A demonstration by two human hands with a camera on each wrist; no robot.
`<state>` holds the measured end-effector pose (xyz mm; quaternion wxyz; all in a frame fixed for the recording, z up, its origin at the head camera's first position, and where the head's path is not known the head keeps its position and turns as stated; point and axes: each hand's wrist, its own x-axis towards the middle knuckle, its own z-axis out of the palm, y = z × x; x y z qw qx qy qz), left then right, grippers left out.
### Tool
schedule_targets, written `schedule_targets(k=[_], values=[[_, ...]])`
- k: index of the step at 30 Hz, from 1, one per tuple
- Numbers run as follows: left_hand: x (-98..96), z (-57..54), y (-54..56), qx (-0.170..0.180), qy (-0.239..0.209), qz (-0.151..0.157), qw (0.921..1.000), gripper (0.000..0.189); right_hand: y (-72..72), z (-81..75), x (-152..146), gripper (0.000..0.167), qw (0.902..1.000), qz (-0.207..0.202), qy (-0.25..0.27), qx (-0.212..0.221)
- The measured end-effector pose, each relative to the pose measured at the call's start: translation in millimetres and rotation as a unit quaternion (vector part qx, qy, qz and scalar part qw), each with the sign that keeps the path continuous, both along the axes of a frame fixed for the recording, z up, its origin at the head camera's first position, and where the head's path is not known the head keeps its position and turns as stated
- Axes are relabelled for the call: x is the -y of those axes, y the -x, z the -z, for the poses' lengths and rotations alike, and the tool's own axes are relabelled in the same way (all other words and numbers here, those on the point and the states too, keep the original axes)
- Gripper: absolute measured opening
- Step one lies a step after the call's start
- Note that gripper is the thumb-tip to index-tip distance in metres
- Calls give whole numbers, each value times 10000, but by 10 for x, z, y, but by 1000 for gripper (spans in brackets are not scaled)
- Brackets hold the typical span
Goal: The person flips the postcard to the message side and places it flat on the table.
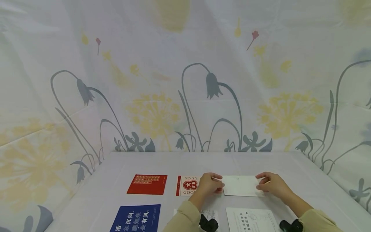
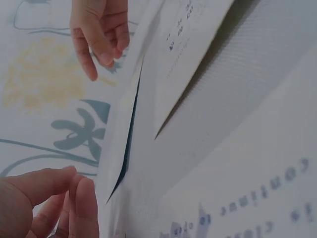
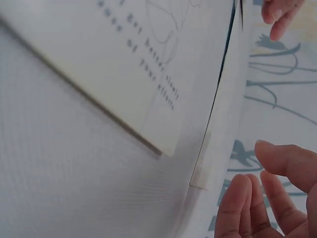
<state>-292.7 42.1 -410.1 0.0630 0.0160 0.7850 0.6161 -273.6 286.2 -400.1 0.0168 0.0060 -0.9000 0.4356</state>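
Observation:
A plain white card (image 1: 239,186) lies at the back right of the table, between the two hands. Fingertips of the left hand (image 1: 209,184) are right at its left edge; the thumb and forefinger come together with no card between them in the left wrist view. Over the card's right end is the right hand (image 1: 272,184). Its thumb and fingers stand apart with nothing between them in the right wrist view. The red and white card (image 1: 186,186) beside the left hand is partly hidden by it.
A red card (image 1: 147,184) lies at the back left, with a blue card (image 1: 136,219) in front of it. A white printed card (image 1: 251,220) is at the front right. Another printed card (image 1: 213,215) is mostly covered by the left sleeve. A patterned curtain (image 1: 162,80) hangs behind.

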Motion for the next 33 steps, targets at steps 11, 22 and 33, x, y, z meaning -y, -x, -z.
schedule_targets(k=[11,22,33], values=[[42,-6,-126,-123,-12,189,9997,19,-113,-16,1,39,9994,-176,-53,-278],[54,-35,-280,-143,96,347,9993,20,-268,-41,60,37,9994,-222,-53,-277],[103,-39,-455,-239,161,607,9977,21,-424,-34,79,32,9985,-436,13,-343]])
